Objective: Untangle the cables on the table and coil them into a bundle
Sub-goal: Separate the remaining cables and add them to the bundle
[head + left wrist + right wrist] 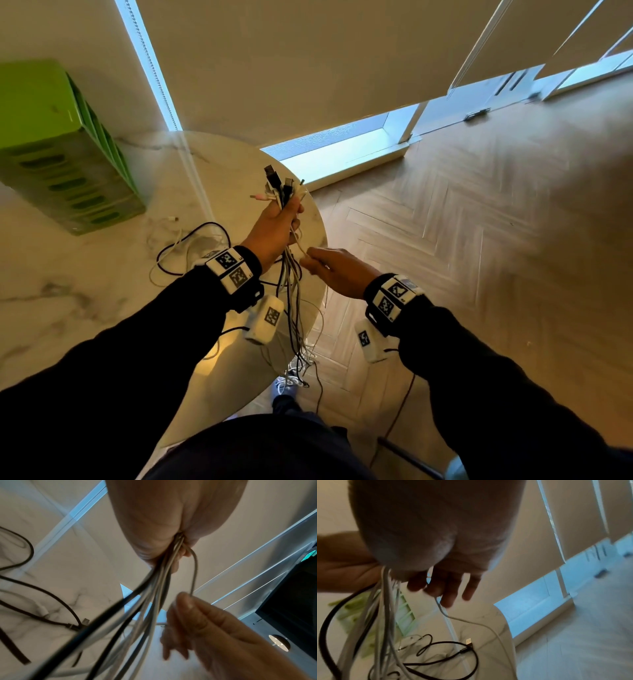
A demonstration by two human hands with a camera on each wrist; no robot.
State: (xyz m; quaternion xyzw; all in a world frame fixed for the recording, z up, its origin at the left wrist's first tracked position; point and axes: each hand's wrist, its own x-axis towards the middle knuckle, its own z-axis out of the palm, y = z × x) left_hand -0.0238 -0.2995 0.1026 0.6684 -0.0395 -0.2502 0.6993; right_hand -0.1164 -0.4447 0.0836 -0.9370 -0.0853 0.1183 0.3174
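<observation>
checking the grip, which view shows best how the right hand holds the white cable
The left wrist view: the right hand pinches the white cable between thumb and fingertip, in plain sight. The head view shows that hand from the back, its fingertips blurred. The right wrist view shows the cable leaving the fingers, the pinch hidden.

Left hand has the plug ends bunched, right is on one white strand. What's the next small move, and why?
Probably draw the thin white cable down and clear with the right hand. It already loops apart from the bunch of black and white cables that the left hand grips near the plugs, while the hanging lengths are still crossed below the round marble table.
</observation>
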